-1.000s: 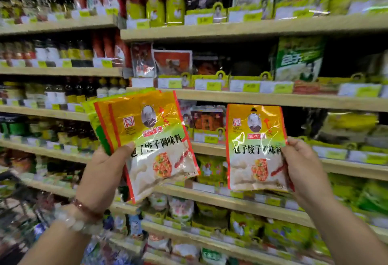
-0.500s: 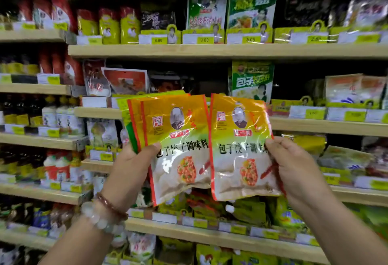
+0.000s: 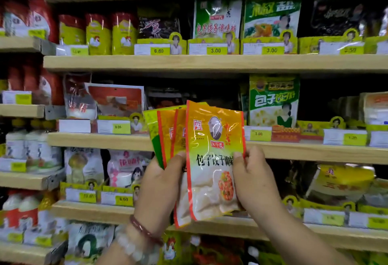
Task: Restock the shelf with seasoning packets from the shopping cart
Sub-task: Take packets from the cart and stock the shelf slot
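The single packet that was held off to the right a second ago now sits on top of the fanned stack, the two hands drawn close together. The front seasoning packet (image 3: 214, 159), orange at the top with a portrait and a picture of dumplings lower down, overlaps the other packets (image 3: 165, 134) that fan out behind it to the left. The left hand (image 3: 161, 189), with bead bracelets (image 3: 138, 237) on its wrist, has its fingers clamped on the stack, thumb pressed across the front. The right hand (image 3: 254, 183) pinches the front packet's right edge, thumb on its face. The bundle is held up in the air before the wooden shelf (image 3: 100, 139), not resting on it. Just right of it on that shelf stands a green dumpling-seasoning bag (image 3: 274, 101) above yellow price tags (image 3: 259, 134).
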